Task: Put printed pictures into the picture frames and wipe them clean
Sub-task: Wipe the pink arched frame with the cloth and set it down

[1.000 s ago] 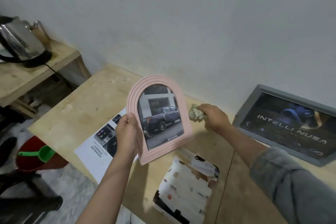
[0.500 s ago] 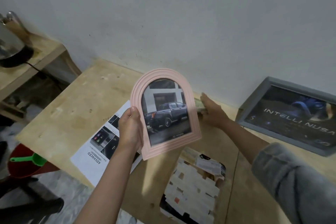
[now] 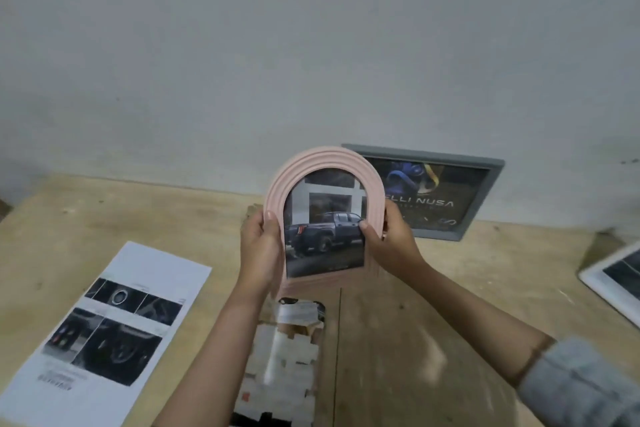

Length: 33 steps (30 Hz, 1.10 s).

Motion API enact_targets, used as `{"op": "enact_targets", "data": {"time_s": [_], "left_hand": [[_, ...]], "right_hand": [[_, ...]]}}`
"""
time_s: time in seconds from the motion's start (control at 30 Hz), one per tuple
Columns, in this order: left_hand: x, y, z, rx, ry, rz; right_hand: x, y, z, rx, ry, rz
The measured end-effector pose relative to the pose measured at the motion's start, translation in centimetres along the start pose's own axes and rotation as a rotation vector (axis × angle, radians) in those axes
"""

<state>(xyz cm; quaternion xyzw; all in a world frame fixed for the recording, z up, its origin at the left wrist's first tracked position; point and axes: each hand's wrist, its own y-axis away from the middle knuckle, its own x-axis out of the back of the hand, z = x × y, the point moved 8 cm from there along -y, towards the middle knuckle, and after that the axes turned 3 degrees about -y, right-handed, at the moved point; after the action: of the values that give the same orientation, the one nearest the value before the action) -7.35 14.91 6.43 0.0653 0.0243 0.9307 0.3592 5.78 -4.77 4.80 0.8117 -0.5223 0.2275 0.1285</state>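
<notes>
Both hands, left (image 3: 260, 243) and right (image 3: 390, 240), grip the pink frame (image 3: 323, 218) (thumbs on glass); smudges could undo the wiping.

Wood table (image 3: 145, 218) w/ printed sheet (image 3: 104, 326), grey frame (image 3: 485, 198)

two bare forearms, a grey sleeve (image 3: 581, 388) pushed up the right one.
</notes>
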Motion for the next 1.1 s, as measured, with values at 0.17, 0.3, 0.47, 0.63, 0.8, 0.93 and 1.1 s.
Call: {"op": "enact_targets", "data": {"time_s": [0.17,0.3,0.47,0.63,0.8,0.93,1.1], "left_hand": [[-11.5,4.8,1.4,-0.057,-0.042,-0.111],[-20.1,7.9,1.0,-0.050,-0.146,-0.224],[-30.5,10.2,-0.9,-0.003,-0.345,-0.385],[-37.7,11.2,-0.9,0.039,-0.403,-0.465],[-42.4,10.0,-0.1,0.079,-0.422,-0.489],[-45.2,8.8,-0.6,0.096,-0.413,-0.507],[-46.7,8.8,-1.4,0.156,-0.388,-0.527]], "right_hand": [[10.4,2.7,6.1,-0.055,0.045,0.146],[18.3,5.1,10.2,-0.092,0.030,0.236],[27.1,6.3,15.0,-0.111,0.059,0.333],[32.0,3.9,19.7,-0.150,0.056,0.310],[33.9,0.4,23.5,-0.254,0.031,0.234],[34.7,-2.2,25.4,-0.285,-0.029,0.221],[34.7,-3.3,27.1,-0.308,-0.035,0.228]]}}
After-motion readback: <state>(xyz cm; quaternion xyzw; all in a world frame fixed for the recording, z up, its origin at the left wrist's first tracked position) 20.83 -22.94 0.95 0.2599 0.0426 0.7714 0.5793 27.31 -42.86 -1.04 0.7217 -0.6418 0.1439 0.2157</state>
